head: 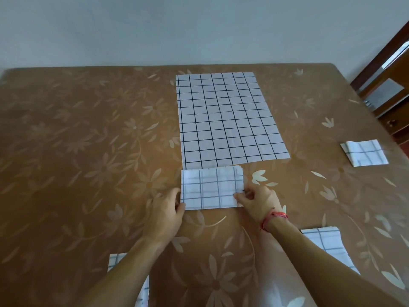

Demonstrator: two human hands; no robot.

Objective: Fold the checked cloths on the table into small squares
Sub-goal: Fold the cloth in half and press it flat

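A folded white cloth with blue checks [211, 188] lies in front of me as a wide rectangle. My left hand [164, 214] pinches its near left corner with thumb and fingers. My right hand [257, 201] pinches its right edge near the lower corner. Just beyond it a larger white cloth with dark checks [225, 118] lies spread flat. A small folded checked cloth [364, 152] sits at the right. Two more checked cloths lie near me, one on the right [327, 242] and one on the left [115, 261], each partly hidden by a forearm.
A brown floral tablecloth [77, 151] covers the table. A pale wall runs behind the far edge. Dark wooden furniture [385, 91] stands past the table's right corner.
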